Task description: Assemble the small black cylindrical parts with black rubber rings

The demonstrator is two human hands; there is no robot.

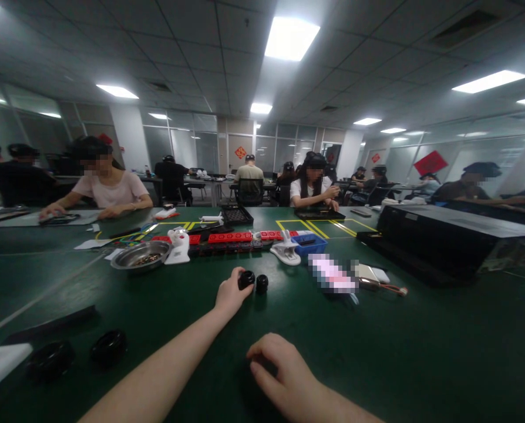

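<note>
Beyond the right hand (289, 371), curling with thumb apart, the outstretched left hand (231, 295) is gripping a black round piece (246, 279).

Bright ceiling lights (292, 39) shine above glass partitions (203, 147), white pillars (127, 132) and a wide green table (399, 352).

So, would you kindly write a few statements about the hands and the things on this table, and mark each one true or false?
1. The left hand grasps a black round part. True.
2. The metal bowl has small pieces in it. True.
3. The right hand is gripping that bowl. False: its fingers curl loosely, well apart from the bowl.
4. The basket beside the white clip is yellow. False: it is blue.
5. Two more black round parts lie left of the left forearm. True.
</note>
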